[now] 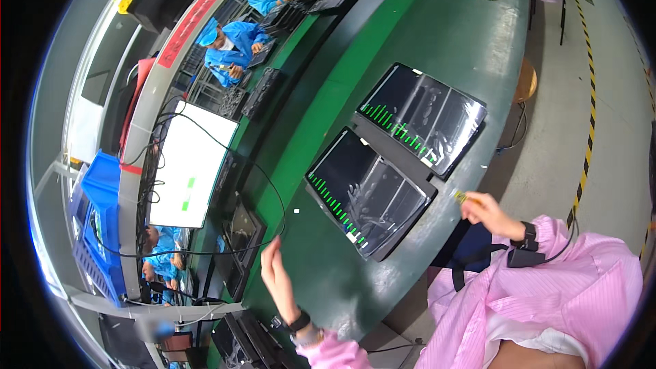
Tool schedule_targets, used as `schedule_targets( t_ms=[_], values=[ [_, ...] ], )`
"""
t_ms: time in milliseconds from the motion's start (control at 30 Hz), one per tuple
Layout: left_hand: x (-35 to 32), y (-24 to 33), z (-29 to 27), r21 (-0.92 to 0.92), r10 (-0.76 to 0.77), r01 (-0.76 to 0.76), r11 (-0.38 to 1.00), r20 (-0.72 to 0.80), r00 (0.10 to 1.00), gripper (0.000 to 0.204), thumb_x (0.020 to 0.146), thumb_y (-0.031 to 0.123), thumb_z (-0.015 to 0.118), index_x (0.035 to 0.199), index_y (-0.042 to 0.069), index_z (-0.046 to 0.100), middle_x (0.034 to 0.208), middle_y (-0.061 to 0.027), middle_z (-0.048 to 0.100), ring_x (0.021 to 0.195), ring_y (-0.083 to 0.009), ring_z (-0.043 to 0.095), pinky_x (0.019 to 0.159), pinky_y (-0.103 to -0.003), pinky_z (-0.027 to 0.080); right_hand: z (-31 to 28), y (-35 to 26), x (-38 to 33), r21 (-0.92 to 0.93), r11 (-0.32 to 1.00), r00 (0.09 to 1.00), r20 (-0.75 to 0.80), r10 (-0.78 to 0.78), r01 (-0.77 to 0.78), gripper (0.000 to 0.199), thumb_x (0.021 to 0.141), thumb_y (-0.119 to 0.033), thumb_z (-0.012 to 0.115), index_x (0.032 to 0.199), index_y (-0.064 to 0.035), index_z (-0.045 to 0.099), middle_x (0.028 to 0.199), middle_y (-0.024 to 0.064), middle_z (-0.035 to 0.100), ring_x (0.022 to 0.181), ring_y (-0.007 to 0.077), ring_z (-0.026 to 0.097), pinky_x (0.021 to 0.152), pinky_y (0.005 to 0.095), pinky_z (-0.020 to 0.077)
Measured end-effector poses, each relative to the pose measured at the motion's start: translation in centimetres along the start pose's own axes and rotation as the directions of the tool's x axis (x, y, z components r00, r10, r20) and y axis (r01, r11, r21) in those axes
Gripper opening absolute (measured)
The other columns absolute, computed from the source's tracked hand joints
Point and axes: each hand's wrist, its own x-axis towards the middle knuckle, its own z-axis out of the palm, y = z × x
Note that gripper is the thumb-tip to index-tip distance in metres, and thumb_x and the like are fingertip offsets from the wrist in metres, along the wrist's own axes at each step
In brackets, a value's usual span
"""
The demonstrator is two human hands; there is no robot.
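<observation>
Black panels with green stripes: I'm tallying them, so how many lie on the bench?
2: the lower-left panel and the upper-right panel, side by side on the green bench. Any stacked underneath would be hidden.

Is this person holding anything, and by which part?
The right hand pinches a small yellow object seemingly near one end; its exact kind is unclear. The left hand appears empty.

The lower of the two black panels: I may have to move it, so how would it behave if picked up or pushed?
The lower panel is probably stiff: its flat slab shape shows no sag. Its shiny, wrinkled clear film may make it slippery to grip. Broad and low, it seems unlikely to roll or tip.
</observation>
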Motion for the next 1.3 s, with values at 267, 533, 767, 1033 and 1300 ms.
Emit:
schedule_targets(
  t_ms=[267, 533, 767, 1033, 1300],
  values=[
    [16.8, -2.3, 15.2, 0.249, -0.085, 0.016, 0.968, 0.271, 0.959, 0.053, 0.099, 0.042, 0.027, 0.114, 0.004, 0.062, 0.117, -0.0163, 0.059, 0.113, -0.0313, 0.053, 0.099, -0.038, 0.037, 1.9, -2.1, 1.5, -0.084, 0.996, 0.991, 0.132, 0.035, -0.024, 0.032, 0.096, -0.027, 0.047, 0.089, -0.0027, 0.066, 0.054, -0.0033, 0.039, 0.052, 0.0050, 0.036, 0.050, 0.0236, 0.0295],
    [16.9, -3.8, 15.6, 0.386, -0.155, 0.012, 0.923, 0.342, 0.927, 0.062, 0.099, 0.045, 0.017, 0.108, 0.010, 0.067, 0.113, -0.0118, 0.062, 0.113, -0.0318, 0.052, 0.109, -0.053, 0.016, 3.2, -1.4, 1.9, -0.174, 0.984, 0.964, 0.256, 0.074, -0.029, 0.038, 0.098, -0.031, 0.042, 0.086, -0.0029, 0.065, 0.053, -0.0017, 0.037, 0.050, 0.0072, 0.036, 0.049, 0.0261, 0.0309],
    [16.2, -3.5, 15.5, 0.413, -0.131, -0.018, 0.910, 0.331, 0.934, 0.063, 0.099, 0.047, 0.013, 0.114, 0.013, 0.065, 0.121, -0.0107, 0.058, 0.120, -0.0313, 0.047, 0.110, -0.053, 0.011, 4.0, -0.2, 2.1, -0.072, 0.994, 0.977, 0.191, 0.099, -0.087, 0.037, 0.098, -0.029, 0.043, 0.084, -0.0011, 0.064, 0.053, -0.0041, 0.037, 0.051, 0.0058, 0.035, 0.051, 0.0236, 0.0312],
    [16.4, -3.9, 15.6, 0.372, -0.158, 0.024, 0.928, 0.336, 0.929, 0.065, 0.098, 0.048, 0.013, 0.114, 0.014, 0.065, 0.121, -0.0106, 0.057, 0.121, -0.0315, 0.046, 0.110, -0.054, 0.010, 4.9, 0.0, 2.5, -0.042, 0.994, 0.963, 0.245, 0.111, -0.103, 0.039, 0.098, -0.031, 0.042, 0.082, -0.0014, 0.063, 0.051, -0.0043, 0.035, 0.049, 0.0060, 0.033, 0.049, 0.0249, 0.0288],
    [16.6, -4.9, 15.5, 0.291, -0.133, 0.027, 0.956, 0.350, 0.927, 0.066, 0.098, 0.049, 0.012, 0.113, 0.013, 0.065, 0.123, -0.0110, 0.057, 0.122, -0.0314, 0.045, 0.110, -0.054, 0.010, 4.6, 0.2, 2.4, -0.046, 0.981, 0.946, 0.259, 0.194, -0.188, 0.040, 0.098, -0.032, 0.042, 0.080, -0.0020, 0.062, 0.051, -0.0053, 0.035, 0.049, 0.0061, 0.031, 0.048, 0.0241, 0.0277]
  ],
)
